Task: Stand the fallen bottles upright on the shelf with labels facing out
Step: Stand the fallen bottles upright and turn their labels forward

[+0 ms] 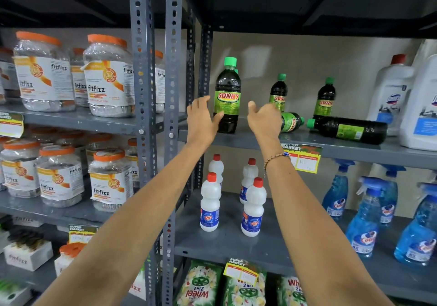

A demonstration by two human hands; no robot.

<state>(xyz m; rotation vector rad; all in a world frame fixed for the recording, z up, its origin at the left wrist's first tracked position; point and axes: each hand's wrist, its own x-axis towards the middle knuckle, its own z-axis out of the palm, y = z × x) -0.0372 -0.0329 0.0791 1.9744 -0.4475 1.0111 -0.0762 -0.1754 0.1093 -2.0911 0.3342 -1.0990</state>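
Observation:
A dark Sunny bottle (227, 97) with a green cap stands upright at the front left of the grey shelf (343, 148), label facing out. My left hand (202, 118) is open just left of it, thumb near its lower body. My right hand (266, 119) is open to its right, in front of a small fallen Sunny bottle (292, 121). A large Sunny bottle (350, 129) lies on its side further right, cap pointing left. Two small Sunny bottles (278, 92) (325, 98) stand upright at the back.
Large white jugs (416, 106) stand at the shelf's right end. Perforated grey uprights (173, 116) border the left. Below are white red-capped bottles (210, 204) and blue spray bottles (361, 220). Fitfizz jars (108, 76) fill the left shelving.

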